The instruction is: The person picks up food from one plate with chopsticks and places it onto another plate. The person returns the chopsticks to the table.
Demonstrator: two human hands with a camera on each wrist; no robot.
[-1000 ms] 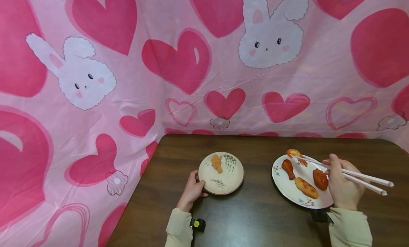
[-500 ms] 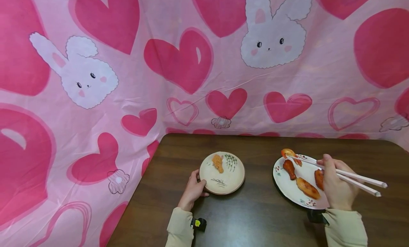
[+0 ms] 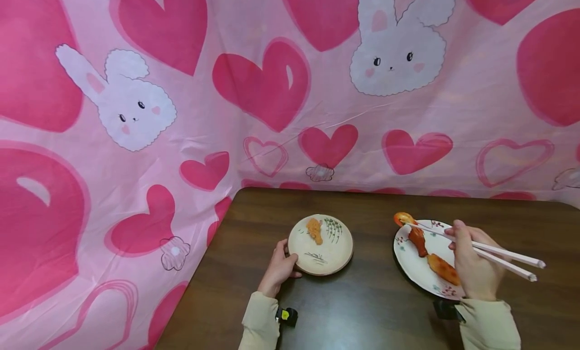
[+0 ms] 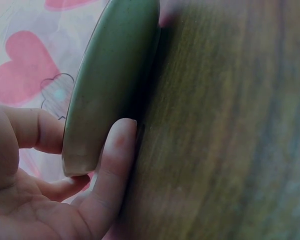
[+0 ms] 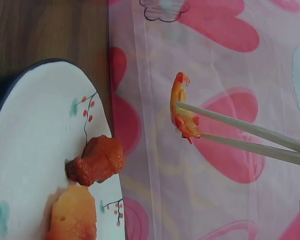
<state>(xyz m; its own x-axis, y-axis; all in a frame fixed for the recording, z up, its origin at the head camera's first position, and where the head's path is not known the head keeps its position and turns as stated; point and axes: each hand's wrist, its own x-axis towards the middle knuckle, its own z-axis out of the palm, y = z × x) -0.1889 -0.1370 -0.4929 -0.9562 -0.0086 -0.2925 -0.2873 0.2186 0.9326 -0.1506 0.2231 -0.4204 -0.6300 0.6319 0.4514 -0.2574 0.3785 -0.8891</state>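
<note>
My left hand holds the near-left rim of a small cream plate, thumb on top and fingers at its side and underside in the left wrist view. A fried drumstick lies on that plate. My right hand grips a pair of pale chopsticks. Their tips pinch an orange-red shrimp, which hangs above the far-left rim of a white floral plate. On this plate lie a dark red drumstick and a golden, flat oval piece.
Both plates stand on a dark wooden table, with a stretch of bare wood between them. Behind the table and along its left side hangs a pink cloth printed with hearts and rabbits.
My right hand has moved left with the chopsticks and shrimp, now covering a reddish piece on the floral plate. The left hand keeps its hold on the cream plate. The head view has shifted slightly.
</note>
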